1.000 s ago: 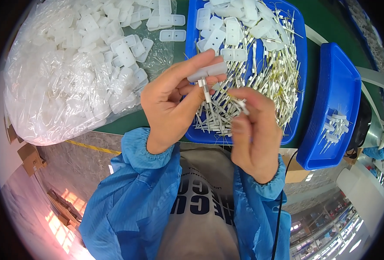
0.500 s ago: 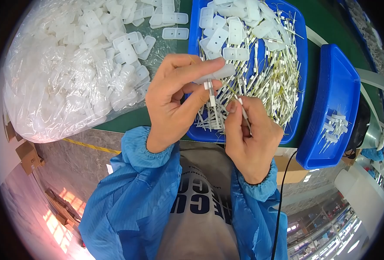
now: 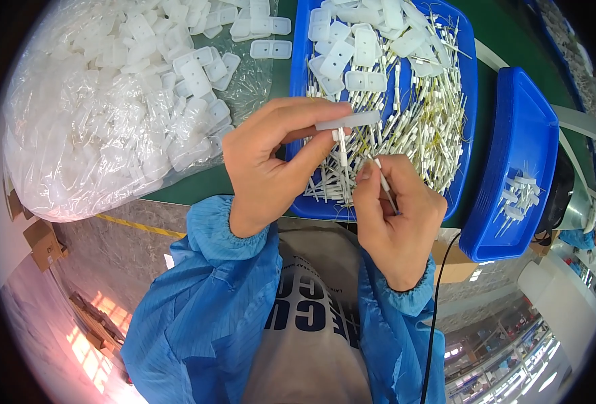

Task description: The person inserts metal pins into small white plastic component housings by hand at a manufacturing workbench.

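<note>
My left hand (image 3: 271,158) pinches a translucent white plastic cover (image 3: 352,120) between thumb and fingers, its flat side nearly edge-on. Under that cover hangs a thin white stick-like part (image 3: 342,149), its top end against the cover. My right hand (image 3: 402,209) is closed on another slim white stick part (image 3: 384,179), held slanting between thumb and index finger. Both hands are over the near edge of a large blue tray (image 3: 471,135). Many loose stick parts (image 3: 419,128) with thin wires fill it, and several covers (image 3: 365,50) lie on them at its far side.
At the left, a clear plastic bag (image 3: 109,155) spills many white covers onto the green tabletop (image 3: 197,187). A stack of smaller blue trays (image 3: 513,121) at the right holds several assembled pieces (image 3: 518,198). A black cable (image 3: 435,303) hangs beside my right sleeve.
The cover in my left hand has turned edge-on and shifted slightly right with its hanging stick. My right hand has moved a little right and down, still gripping its stick part.
</note>
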### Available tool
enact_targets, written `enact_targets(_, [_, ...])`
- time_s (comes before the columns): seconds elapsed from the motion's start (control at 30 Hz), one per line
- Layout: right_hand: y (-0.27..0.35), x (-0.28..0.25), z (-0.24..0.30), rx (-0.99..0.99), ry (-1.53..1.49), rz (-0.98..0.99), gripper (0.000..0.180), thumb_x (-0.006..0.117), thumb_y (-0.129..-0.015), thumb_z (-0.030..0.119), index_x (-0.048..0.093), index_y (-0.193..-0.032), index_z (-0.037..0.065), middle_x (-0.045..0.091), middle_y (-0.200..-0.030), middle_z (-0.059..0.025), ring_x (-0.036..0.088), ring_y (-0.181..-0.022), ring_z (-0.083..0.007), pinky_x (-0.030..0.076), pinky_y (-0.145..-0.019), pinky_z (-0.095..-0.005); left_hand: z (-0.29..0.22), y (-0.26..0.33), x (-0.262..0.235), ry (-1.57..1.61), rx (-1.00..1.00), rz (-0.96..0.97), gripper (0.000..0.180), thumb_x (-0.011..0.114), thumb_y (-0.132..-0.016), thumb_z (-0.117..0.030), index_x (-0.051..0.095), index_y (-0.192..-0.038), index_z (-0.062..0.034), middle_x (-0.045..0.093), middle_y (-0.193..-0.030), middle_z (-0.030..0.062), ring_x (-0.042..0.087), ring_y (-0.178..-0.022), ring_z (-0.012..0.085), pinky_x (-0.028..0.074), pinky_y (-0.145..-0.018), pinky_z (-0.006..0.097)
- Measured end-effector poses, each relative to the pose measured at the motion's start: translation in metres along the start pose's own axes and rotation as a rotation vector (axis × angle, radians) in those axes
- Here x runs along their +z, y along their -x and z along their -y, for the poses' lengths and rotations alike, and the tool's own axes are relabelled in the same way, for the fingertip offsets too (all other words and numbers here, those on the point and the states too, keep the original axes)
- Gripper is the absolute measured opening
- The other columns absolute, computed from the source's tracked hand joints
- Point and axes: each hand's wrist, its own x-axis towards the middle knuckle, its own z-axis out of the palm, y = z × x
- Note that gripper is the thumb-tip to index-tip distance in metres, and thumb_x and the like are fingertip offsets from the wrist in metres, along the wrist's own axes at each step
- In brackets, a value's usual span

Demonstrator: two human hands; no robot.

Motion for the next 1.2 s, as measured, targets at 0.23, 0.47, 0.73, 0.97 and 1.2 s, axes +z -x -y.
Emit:
enact_targets(0.23, [-0.011, -0.007, 0.003, -0.064, 0.048, 0.137, 0.006, 0.059, -0.096, 0.007, 0.057, -0.100, 0.002, 0.061, -0.065, -0.0114, 0.065, -0.053, -0.0231, 0.047, -0.048, -0.0321, 0.004, 0.002, -0.003, 0.133, 0.021, 0.140, 0.026, 0.067, -0.081, 0.008, 0.070, -0.106, 0.0015, 0.070, -0.109, 0.0189, 0.071, -0.096, 0.0239, 0.059, -0.081, 0.030])
enact_targets(0.47, [-0.012, -0.006, 0.000, -0.023, -0.170, 0.145, 0.008, 0.059, -0.096, 0.006, 0.057, -0.103, 0.002, 0.060, -0.065, -0.0106, 0.062, -0.050, -0.0218, 0.044, -0.047, -0.0313, -0.006, -0.004, -0.007, 0.235, 0.090, 0.235, 0.028, 0.072, -0.081, 0.007, 0.065, -0.108, 0.0079, 0.066, -0.115, 0.0229, 0.070, -0.097, 0.0255, 0.060, -0.081, 0.031])
enact_targets(0.73, [-0.017, -0.012, -0.010, -0.116, -0.295, 0.254, 0.009, 0.059, -0.095, 0.004, 0.061, -0.104, 0.003, 0.057, -0.066, -0.0063, 0.055, -0.047, -0.0149, 0.042, -0.046, -0.0266, -0.009, -0.002, -0.010, 0.197, 0.073, 0.274, 0.024, 0.073, -0.081, 0.004, 0.065, -0.103, 0.0077, 0.066, -0.108, 0.0251, 0.068, -0.102, 0.0310, 0.056, -0.086, 0.037])
enact_targets(0.97, [-0.007, -0.004, -0.008, -0.236, -0.139, 0.130, 0.010, 0.058, -0.096, 0.006, 0.058, -0.105, 0.002, 0.058, -0.066, -0.0090, 0.059, -0.047, -0.0250, 0.045, -0.046, -0.0325, -0.010, -0.011, -0.015, 0.059, 0.216, 0.293, 0.019, 0.075, -0.079, 0.001, 0.068, -0.095, 0.0070, 0.069, -0.099, 0.0230, 0.071, -0.090, 0.0303, 0.057, -0.079, 0.035])
enact_targets(1.2, [0.003, -0.001, 0.000, -0.281, -0.009, 0.007, 0.013, 0.063, -0.090, 0.002, 0.057, -0.101, -0.001, 0.056, -0.060, -0.0111, 0.057, -0.044, -0.0306, 0.043, -0.042, -0.0370, -0.017, -0.007, -0.011, 0.020, 0.294, 0.313, 0.025, 0.079, -0.076, -0.002, 0.070, -0.098, 0.0044, 0.072, -0.096, 0.0206, 0.073, -0.089, 0.0290, 0.059, -0.073, 0.031])
